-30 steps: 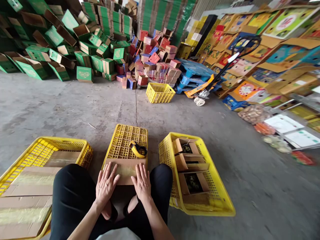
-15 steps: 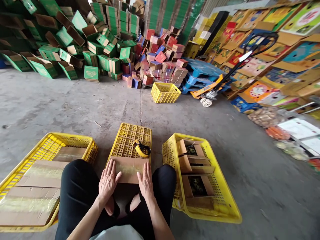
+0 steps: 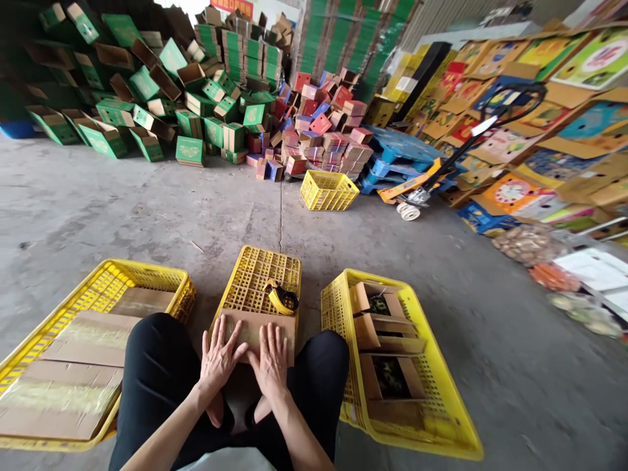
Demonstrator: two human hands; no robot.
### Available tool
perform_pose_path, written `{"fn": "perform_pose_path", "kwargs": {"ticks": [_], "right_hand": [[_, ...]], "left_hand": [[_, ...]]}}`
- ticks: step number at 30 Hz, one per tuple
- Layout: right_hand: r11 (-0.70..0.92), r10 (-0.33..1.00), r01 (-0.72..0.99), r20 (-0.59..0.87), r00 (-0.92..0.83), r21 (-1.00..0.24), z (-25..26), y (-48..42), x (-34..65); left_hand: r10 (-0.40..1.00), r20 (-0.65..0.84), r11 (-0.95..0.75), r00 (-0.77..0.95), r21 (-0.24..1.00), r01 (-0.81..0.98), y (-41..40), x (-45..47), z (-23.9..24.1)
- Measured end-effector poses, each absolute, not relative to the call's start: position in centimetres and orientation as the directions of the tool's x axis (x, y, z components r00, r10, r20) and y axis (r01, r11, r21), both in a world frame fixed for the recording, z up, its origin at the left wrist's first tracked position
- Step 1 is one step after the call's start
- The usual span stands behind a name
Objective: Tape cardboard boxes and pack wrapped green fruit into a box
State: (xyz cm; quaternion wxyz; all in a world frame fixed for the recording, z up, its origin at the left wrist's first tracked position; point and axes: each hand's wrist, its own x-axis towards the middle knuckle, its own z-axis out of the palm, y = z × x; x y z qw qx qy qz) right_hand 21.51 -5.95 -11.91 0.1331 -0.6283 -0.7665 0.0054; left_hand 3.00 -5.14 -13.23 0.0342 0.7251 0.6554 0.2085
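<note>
A taped cardboard box (image 3: 288,330) lies on the near part of an upturned yellow crate (image 3: 245,281) between my knees. My left hand (image 3: 220,353) rests on the box's left side, fingers spread. My right hand (image 3: 269,360) lies flat near the middle of its top, fingers stretched out and close to my left thumb. Neither hand grips anything. Just beyond the box, a yellow-and-black tape dispenser (image 3: 280,297) sits on the crate.
At my left, a yellow crate (image 3: 184,288) holds taped boxes (image 3: 83,337). On the right, another yellow crate (image 3: 456,418) contains open-flapped boxes (image 3: 392,376) with dark contents. Farther off are an empty yellow crate (image 3: 330,191), a pallet jack (image 3: 432,173) and heaped green cartons (image 3: 189,150).
My right hand has slid left from the box's right edge to its middle, and its fingers now lie flat on top. My left hand has spread its fingers. The view has shifted slightly.
</note>
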Motion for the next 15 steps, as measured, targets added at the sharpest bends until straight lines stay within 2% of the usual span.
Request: {"fn": "perform_pose_path", "kwargs": {"ticks": [5, 9, 15], "right_hand": [[0.252, 0.958, 0.948, 0.187, -0.216, -0.196, -11.7, -5.3, 18.6], [0.305, 0.943, 0.934, 0.197, -0.268, -0.187, -11.3, -5.2, 20.3], [0.156, 0.951, 0.978, 0.288, -0.111, -0.137, -12.2, -6.6, 26.4]], "left_hand": [[0.955, 0.247, -0.236, 0.167, 0.285, 0.929, -5.2, 2.7, -12.8], [0.956, 0.241, -0.233, 0.168, 0.273, 0.933, -5.2, 2.5, -12.5], [0.950, 0.273, -0.231, 0.150, 0.295, 0.927, -4.5, 1.6, -12.7]]}}
